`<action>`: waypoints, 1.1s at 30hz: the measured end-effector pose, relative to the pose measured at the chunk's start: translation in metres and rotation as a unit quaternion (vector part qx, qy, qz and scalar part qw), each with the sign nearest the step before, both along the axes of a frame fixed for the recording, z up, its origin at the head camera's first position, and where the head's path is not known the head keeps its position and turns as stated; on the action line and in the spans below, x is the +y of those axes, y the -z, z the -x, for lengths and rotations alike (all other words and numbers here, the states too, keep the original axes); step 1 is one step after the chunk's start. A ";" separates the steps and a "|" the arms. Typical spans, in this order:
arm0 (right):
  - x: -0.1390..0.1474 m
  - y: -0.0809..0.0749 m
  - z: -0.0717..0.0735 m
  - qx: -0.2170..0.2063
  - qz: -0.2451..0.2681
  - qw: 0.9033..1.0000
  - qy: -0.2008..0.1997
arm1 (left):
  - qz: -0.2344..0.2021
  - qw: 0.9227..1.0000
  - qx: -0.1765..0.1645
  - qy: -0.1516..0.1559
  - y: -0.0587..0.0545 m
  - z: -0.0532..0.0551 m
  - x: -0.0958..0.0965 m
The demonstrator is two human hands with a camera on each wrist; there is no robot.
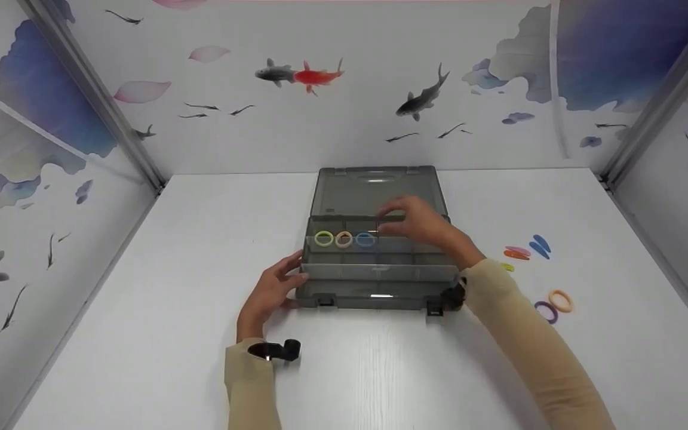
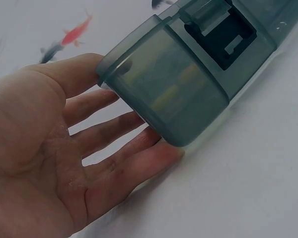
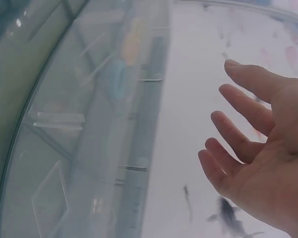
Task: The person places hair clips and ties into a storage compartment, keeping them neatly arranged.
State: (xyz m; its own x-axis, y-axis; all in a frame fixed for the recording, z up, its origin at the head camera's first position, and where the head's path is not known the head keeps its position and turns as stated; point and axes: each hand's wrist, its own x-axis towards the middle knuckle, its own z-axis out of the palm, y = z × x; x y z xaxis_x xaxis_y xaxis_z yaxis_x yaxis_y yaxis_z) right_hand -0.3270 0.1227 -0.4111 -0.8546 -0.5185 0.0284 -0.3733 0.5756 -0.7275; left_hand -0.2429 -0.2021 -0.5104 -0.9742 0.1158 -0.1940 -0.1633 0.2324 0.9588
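A grey translucent compartment box (image 1: 380, 258) stands with its lid (image 1: 380, 191) folded back. Toward its back, a yellow-green ring (image 1: 323, 246), a peach ring (image 1: 344, 246) and a blue ring (image 1: 365, 246) lie side by side; they look like hair ties. My left hand (image 1: 269, 295) touches the box's left end; in the left wrist view the thumb meets the rim and the extended fingers rest along the side wall. Over the back right compartments hovers my right hand (image 1: 418, 221), its fingers slightly bent and apart. Nothing shows between them in the right wrist view.
Right of the box on the white table (image 1: 141, 334) lie blue hair clips (image 1: 540, 246), pink and orange clips (image 1: 517, 253) and a yellow clip (image 1: 507, 267), partly hidden. Nearer the right sleeve are a purple ring (image 1: 555, 315) and another peach ring (image 1: 571, 303). Printed walls enclose the table.
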 end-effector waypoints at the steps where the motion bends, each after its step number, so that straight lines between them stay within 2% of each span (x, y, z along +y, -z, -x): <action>1: 0.003 -0.003 -0.005 0.002 0.006 1.000 0.001 | 0.001 1.000 0.000 -0.001 0.000 0.000 0.000; 6: 0.020 -0.010 -0.032 0.024 0.032 0.999 0.007 | 0.003 1.000 -0.005 -0.002 0.000 -0.001 -0.001; 10: 0.034 -0.008 -0.047 0.051 0.055 0.997 0.019 | 0.004 1.000 -0.004 0.001 -0.001 0.001 -0.002; 16: 0.065 0.002 -0.063 0.029 0.081 0.996 0.034 | 0.000 1.000 -0.002 0.002 0.001 0.001 -0.001; 22: 0.098 0.018 -0.071 0.033 0.082 0.995 0.036 | 0.000 1.000 -0.004 -0.001 0.001 0.001 0.001; 26: 0.121 0.028 -0.073 0.013 0.093 0.995 0.033 | 0.000 1.000 0.000 -0.001 0.001 0.002 0.001; 33: 0.153 0.037 -0.078 0.005 0.087 0.995 0.039 | -0.003 1.000 0.001 -0.001 -0.001 0.001 0.000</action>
State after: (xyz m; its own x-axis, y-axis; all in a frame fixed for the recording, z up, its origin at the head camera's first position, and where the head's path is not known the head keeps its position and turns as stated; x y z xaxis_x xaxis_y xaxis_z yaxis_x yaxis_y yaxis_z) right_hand -0.2494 0.2753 -0.4480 -0.8911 -0.4378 0.1195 -0.3398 0.4691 -0.8152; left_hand -0.2442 -0.2026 -0.5098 -0.9746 0.1157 -0.1920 -0.1623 0.2267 0.9603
